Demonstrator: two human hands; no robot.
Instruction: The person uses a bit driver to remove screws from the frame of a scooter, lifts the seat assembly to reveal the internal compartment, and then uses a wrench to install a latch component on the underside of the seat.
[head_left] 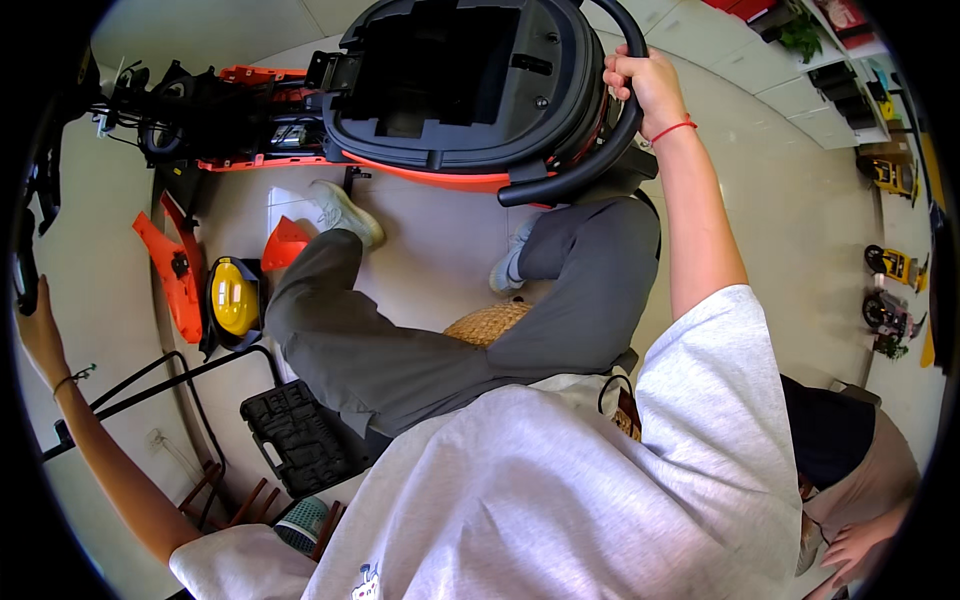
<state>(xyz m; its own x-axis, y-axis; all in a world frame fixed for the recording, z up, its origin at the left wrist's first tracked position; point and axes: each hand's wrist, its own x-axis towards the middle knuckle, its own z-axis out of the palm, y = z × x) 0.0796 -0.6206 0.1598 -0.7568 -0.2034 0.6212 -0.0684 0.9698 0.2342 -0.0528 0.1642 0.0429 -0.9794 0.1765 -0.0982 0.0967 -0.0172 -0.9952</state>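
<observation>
A scooter stands across the top of the view with its front frame bared and an orange-red body. Its black seat-storage bucket [420, 130] lies open, with no seat over it. My right hand [648, 90], a red string on the wrist, is closed round the curved black grab rail [632, 120] at the scooter's rear. At the far left edge my left hand [40, 325] holds the black handlebar grip [25, 265]; the dark rim of the picture hides part of these fingers. Wires and bare metal parts [290, 134] show ahead of the bucket.
Orange panels [172, 268] and a yellow-and-black part [235, 298] lie on the floor at left. Nearer me are a black tool case [290, 435] and a black tubular frame [180, 385]. A woven stool [487, 324] is beneath me. Another person [865, 470] is at lower right.
</observation>
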